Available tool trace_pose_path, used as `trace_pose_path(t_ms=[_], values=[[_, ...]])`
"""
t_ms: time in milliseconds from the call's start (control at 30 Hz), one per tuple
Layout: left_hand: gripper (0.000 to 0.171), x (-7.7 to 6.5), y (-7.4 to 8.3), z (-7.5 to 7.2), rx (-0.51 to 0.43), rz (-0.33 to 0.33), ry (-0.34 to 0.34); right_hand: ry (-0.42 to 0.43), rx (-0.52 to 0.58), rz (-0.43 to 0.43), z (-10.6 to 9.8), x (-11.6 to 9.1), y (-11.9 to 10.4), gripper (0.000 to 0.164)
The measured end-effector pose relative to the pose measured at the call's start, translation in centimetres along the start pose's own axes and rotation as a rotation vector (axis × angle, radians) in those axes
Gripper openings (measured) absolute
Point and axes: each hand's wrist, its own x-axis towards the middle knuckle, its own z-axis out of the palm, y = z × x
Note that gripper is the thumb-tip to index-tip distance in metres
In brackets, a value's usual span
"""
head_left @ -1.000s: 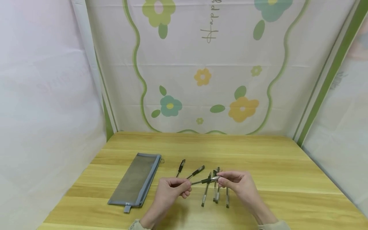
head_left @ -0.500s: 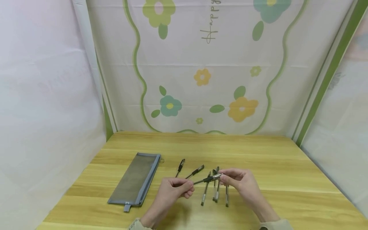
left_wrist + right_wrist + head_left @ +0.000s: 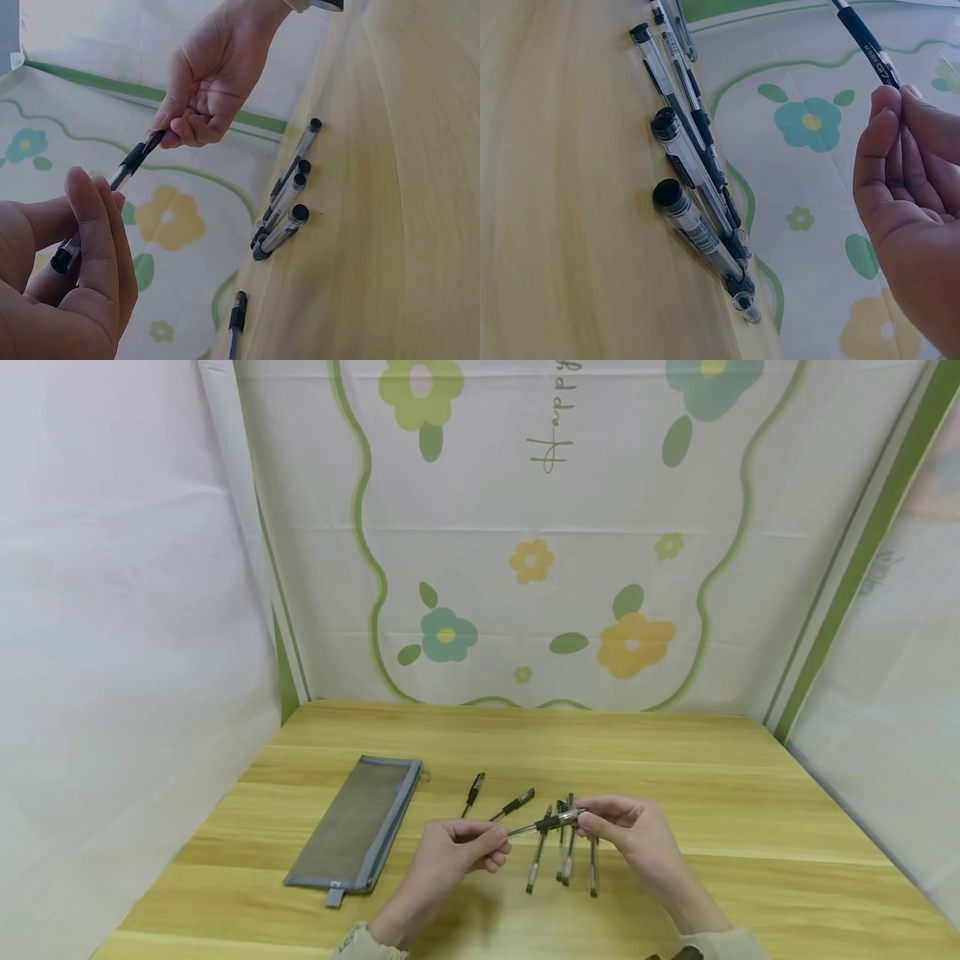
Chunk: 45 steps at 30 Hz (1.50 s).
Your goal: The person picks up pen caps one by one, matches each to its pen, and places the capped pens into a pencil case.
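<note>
A clear-barrelled gel pen [image 3: 549, 823] with a black grip is held up between both hands, slanting over the table. My left hand [image 3: 456, 857] pinches its barrel near the black end plug, which shows in the left wrist view. My right hand [image 3: 633, 842] pinches the opposite end between thumb and fingertips, hiding the tip there. White lettering on the black grip [image 3: 871, 49] shows in the right wrist view. Below the hands, several similar pens [image 3: 536, 864] lie close together, some overlapping. Two more pens [image 3: 474, 795] lie farther left, their near ends hidden by the left hand.
A grey mesh zip pouch [image 3: 348, 827] lies at the left of the wooden table [image 3: 750, 810], its zip along the right side and a fabric tab at the near end. A flowered cloth [image 3: 480, 568] hangs behind the table, with white cloth walls on both sides.
Both hands have shifted slightly right and away with the pen between them, the right hand a little higher. The pouch and the pens on the table stay put.
</note>
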Motion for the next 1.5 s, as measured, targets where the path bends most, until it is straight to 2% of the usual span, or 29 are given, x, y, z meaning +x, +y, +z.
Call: trace_pose_path(t_ms=[300, 467, 600, 833, 900, 1100, 1333, 1500], values=[[0.022, 0.5, 0.1, -0.2, -0.001, 0.004, 0.007, 0.012, 0.001, 0.018, 0.0, 0.5, 0.0, 0.033], [0.024, 0.6, 0.0, -0.3, -0.015, -0.003, 0.010, 0.000, -0.016, 0.035, -0.1, 1.1, 0.1, 0.038], [0.029, 0.9, -0.3, -0.3, -0.031, -0.022, -0.012, -0.074, -0.065, 0.028, -1.0, 2.5, 0.4, 0.040], [0.029, 1.4, -1.2, -0.1, -0.076, -0.089, -0.070, -0.268, -0.165, 0.040, -3.9, 6.5, 1.0, 0.030], [0.030, 1.4, -1.5, 0.0, -0.079, -0.104, -0.062, -0.330, -0.186, 0.044, -4.6, 7.5, 0.8, 0.029], [0.031, 1.7, -1.8, 0.3, -0.037, -0.112, 0.026, -0.463, -0.281, 0.094, -6.2, 9.8, -0.3, 0.027], [0.031, 2.2, -1.6, -0.1, -0.032, -0.099, 0.072, -0.527, -0.402, 0.112, -6.2, 12.0, -1.0, 0.023], [0.026, 2.3, -1.9, -0.6, -0.036, -0.134, 0.087, -0.566, -0.436, 0.139, -5.5, 13.2, -1.0, 0.026]])
